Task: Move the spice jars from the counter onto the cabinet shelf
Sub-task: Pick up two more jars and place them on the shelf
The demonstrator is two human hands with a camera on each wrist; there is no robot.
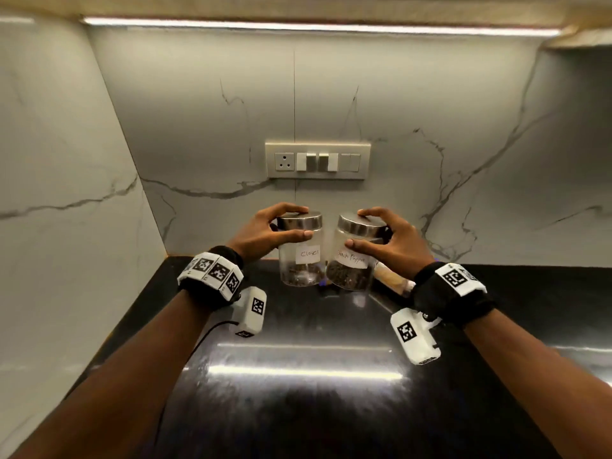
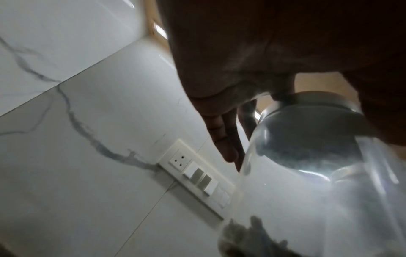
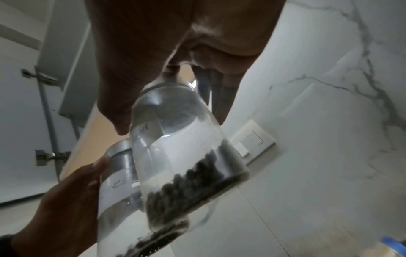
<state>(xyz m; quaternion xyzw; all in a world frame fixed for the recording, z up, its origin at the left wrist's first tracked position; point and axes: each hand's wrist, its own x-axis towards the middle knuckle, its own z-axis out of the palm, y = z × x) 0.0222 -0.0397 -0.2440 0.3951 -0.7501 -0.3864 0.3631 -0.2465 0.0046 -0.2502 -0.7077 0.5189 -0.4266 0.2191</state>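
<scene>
Cloves jar (image 1: 299, 251) gripped in my left hand (image 1: 265, 231), black pepper jar (image 1: 352, 256) gripped in my right hand (image 1: 395, 241), both below the switch panel (image 1: 318, 160).

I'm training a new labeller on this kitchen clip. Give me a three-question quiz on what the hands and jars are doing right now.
1. True or false: the left hand holds the cloves jar.
2. Which jar does the right hand hold? A) cloves jar B) black pepper jar C) none
3. Fill in: each jar has a ____ lid.

Key: 1. true. 2. B, with thumb on the glass and fingers over the lid. 3. metal; both jars are held side by side above the black counter, in front of the switch plate.
</scene>
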